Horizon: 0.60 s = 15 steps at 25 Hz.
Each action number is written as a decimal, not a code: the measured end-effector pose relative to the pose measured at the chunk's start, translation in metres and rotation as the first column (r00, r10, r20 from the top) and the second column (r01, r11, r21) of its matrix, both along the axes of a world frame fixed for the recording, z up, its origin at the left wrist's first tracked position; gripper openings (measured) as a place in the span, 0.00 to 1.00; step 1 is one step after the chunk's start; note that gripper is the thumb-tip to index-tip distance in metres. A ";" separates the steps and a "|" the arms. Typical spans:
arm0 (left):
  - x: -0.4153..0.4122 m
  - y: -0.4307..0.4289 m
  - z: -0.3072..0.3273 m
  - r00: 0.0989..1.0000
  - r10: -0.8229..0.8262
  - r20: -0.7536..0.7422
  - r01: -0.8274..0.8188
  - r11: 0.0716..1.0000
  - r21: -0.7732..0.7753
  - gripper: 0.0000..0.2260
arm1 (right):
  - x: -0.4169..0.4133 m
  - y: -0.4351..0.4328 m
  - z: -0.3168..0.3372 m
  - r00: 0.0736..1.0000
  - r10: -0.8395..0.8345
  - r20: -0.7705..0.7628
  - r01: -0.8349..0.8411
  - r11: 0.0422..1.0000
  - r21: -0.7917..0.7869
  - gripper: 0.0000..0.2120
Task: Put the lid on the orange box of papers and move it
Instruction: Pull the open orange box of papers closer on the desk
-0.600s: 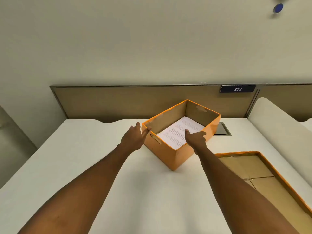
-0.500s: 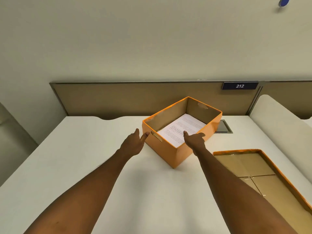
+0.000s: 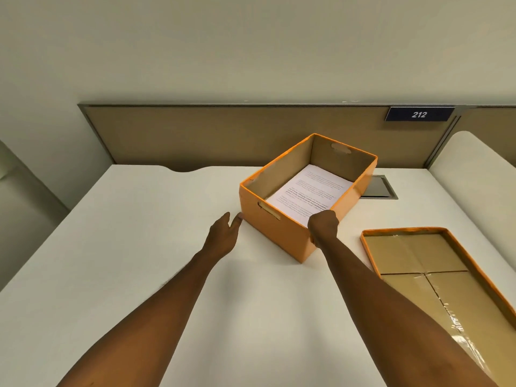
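The orange box (image 3: 282, 233) stands open on the white desk (image 3: 139, 247), turned at an angle, with a stack of printed papers (image 3: 307, 195) lying inside. Its lid (image 3: 413, 263) lies upside down to the right, brown inside facing up. My right hand (image 3: 322, 227) grips the box's near right wall, fingers curled over the rim and thumb outside. My left hand (image 3: 223, 236) is flat and open, fingertips touching the box's left corner near the base.
A brown partition panel (image 3: 223, 135) with a dark sign reading 212 (image 3: 418, 114) backs the desk. A metal cable hatch (image 3: 377, 187) sits in the desk behind the box. A white rounded divider (image 3: 480, 169) rises at the right.
My right hand has closed over the box's near right wall. My left hand has dropped lower, toward the box's left corner. The view has shifted a little.
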<state>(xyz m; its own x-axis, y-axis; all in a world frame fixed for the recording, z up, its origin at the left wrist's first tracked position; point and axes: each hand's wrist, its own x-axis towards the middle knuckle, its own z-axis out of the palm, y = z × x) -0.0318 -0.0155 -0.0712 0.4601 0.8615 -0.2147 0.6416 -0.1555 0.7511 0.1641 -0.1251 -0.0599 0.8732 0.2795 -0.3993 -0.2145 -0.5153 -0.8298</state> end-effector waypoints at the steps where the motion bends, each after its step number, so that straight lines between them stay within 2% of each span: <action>1: 0.000 -0.002 0.002 0.998 0.052 0.045 -0.052 0.999 -0.002 0.32 | -0.001 -0.008 -0.001 1.000 0.024 0.017 -0.024 1.000 -0.013 0.11; 5: -0.009 -0.009 0.016 0.935 0.301 0.188 -0.294 0.954 -0.065 0.33 | -0.017 -0.064 -0.003 0.977 0.183 0.113 -0.175 0.982 -0.075 0.08; 8: -0.027 -0.020 0.029 0.877 0.396 0.271 -0.338 0.911 -0.236 0.24 | -0.035 -0.111 0.000 0.946 0.268 0.183 -0.247 0.960 -0.129 0.09; 10: -0.039 -0.032 0.036 0.921 0.324 0.215 -0.258 0.923 -0.286 0.22 | -0.052 -0.134 0.000 0.921 0.324 0.214 -0.296 0.943 -0.154 0.10; 12: -0.049 -0.046 0.032 0.979 0.164 0.121 -0.124 0.951 -0.284 0.21 | -0.068 -0.148 -0.002 0.908 0.358 0.219 -0.325 0.930 -0.172 0.11; 15: -0.066 -0.068 0.006 0.997 0.060 0.052 -0.051 0.986 -0.160 0.20 | -0.093 -0.169 -0.008 0.886 0.404 0.225 -0.366 0.910 -0.193 0.11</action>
<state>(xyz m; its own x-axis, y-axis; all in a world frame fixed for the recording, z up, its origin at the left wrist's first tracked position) -0.0976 -0.0837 -0.0649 0.4278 0.8432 -0.3256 0.6019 0.0031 0.7986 0.0713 -0.2937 -0.0677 0.7845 0.5723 -0.2386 0.2334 -0.6291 -0.7415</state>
